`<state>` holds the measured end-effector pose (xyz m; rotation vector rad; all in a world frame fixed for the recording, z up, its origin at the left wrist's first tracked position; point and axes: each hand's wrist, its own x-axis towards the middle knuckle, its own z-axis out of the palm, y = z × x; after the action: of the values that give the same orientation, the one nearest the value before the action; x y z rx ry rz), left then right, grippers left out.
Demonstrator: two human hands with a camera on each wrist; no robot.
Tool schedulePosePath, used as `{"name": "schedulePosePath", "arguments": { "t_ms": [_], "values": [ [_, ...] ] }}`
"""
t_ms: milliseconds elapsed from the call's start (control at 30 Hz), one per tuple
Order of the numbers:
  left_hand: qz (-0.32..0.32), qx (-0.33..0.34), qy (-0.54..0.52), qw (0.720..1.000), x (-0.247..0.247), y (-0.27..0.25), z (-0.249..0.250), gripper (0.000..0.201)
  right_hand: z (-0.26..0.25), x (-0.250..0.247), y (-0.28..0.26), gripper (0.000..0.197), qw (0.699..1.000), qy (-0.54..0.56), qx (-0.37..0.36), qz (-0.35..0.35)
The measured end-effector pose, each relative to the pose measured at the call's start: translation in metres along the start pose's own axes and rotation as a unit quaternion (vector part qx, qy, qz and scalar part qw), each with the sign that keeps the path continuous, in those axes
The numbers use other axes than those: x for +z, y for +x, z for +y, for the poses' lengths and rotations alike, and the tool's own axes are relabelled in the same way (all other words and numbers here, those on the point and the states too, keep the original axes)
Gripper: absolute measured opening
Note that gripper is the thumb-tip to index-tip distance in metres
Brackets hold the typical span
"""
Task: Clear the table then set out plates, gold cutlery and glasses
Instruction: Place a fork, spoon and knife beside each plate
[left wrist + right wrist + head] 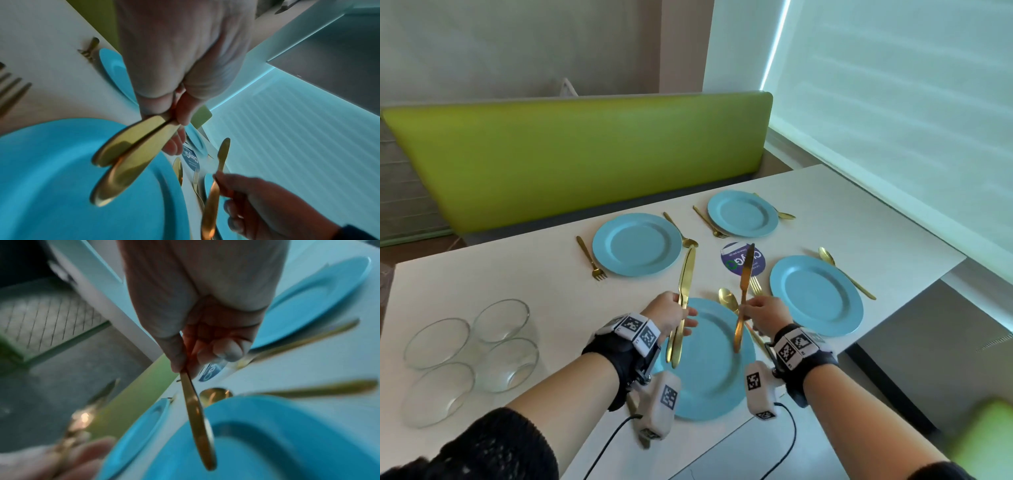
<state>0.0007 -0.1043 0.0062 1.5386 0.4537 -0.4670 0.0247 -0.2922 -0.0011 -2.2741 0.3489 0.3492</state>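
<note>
Several blue plates lie on the white table (517, 267): a near plate (709, 383), a far left plate (637, 244), a far right plate (742, 213) and a right plate (816, 294). Above the near plate, my left hand (671, 313) grips two gold knives (686, 270) with their handles (127, 155) hanging down. My right hand (763, 313) pinches a single gold knife (745, 274), blade up and handle (197, 418) down. Gold forks (590, 255) and spoons (846, 274) lie beside the plates. Several clear glasses (500, 322) stand at the left.
A round purple sticker (736, 270) marks the table's middle. A green bench back (585, 154) runs behind the far edge. A window blind (893, 102) is at the right, where the table edge (914, 294) drops off.
</note>
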Motion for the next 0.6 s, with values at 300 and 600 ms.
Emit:
{"name": "schedulePosePath", "arguments": {
  "t_ms": [300,600],
  "values": [
    [0.05,-0.018,-0.035,0.998,0.039,0.047,0.018,0.024,0.047,-0.032,0.055,0.022,0.962,-0.27,0.005,-0.048],
    [0.084,-0.032,-0.04,0.995,0.06,0.07,0.024,0.017,0.063,-0.025,0.076,0.025,0.947,-0.32,0.009,-0.035]
  ]
}}
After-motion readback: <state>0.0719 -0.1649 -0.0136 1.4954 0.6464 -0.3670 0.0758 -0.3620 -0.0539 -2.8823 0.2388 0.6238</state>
